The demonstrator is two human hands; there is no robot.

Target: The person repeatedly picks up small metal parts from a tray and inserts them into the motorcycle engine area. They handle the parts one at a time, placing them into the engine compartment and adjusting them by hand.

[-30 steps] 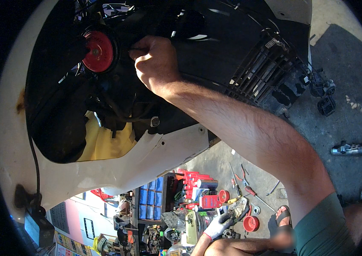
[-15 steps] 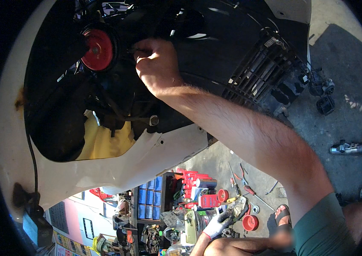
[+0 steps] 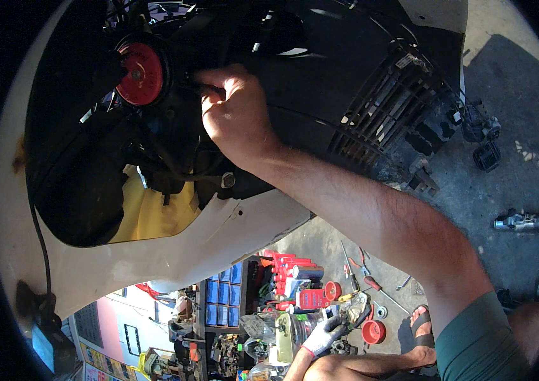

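Observation:
My bare right hand [image 3: 234, 111] reaches into a dark cavity behind a white body panel [image 3: 244, 222]. Thumb and index finger are pinched at a dark part beside a round red horn [image 3: 141, 73] with a black rim; shadow hides what they grip. Below the hand, a bolt head [image 3: 228, 180] shows at the end of a dark bracket. My left hand [image 3: 321, 335], in a white glove with dark fingers, is low in the picture by my bent knee. Its fingers look loosely apart, and I see nothing held in them.
A black slatted grille [image 3: 377, 105] lies right of my forearm. On the concrete floor are a red-handled screwdriver [image 3: 377, 289], pliers, a red dish [image 3: 373, 331] and a metal cylindrical part [image 3: 530, 221]. Blue drawers [image 3: 224, 293] and bottles stand at the bottom.
My right index finger has stretched a little further left toward the horn, and the wrist has tilted slightly. The view has shifted slightly. My left hand stays in place.

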